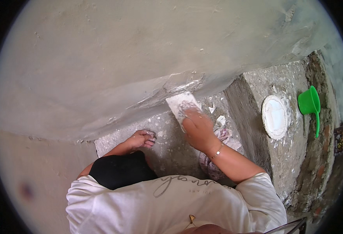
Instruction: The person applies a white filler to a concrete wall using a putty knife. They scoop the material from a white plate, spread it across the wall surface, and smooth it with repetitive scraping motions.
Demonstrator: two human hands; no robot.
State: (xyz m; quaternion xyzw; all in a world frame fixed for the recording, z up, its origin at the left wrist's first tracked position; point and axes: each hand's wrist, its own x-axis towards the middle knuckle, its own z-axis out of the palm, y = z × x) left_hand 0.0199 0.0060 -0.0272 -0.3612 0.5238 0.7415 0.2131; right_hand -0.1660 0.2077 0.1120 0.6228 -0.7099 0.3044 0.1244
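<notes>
My right hand (199, 128) grips a flat, white-coated putty scraper (184, 104), blurred a little by motion. The scraper's far edge is at the foot of the grey wall (140, 62), beside a wet, shiny patch of filler (175, 87). White smears cover the fingers. My left hand (141, 139) rests by my bent knee (120, 169), its fingers curled in and whitened, with nothing seen in them. A round white lid or plate (275, 117) with a crusted rim lies on the raised ledge to the right.
Beyond the plate, a green dipper (309, 101) with a long handle sits on the ledge (288, 156). White flakes (220, 120) and a crumpled, stained bag or cloth (212, 163) lie near my right forearm. A dark printed packet (341, 138) is at the far right.
</notes>
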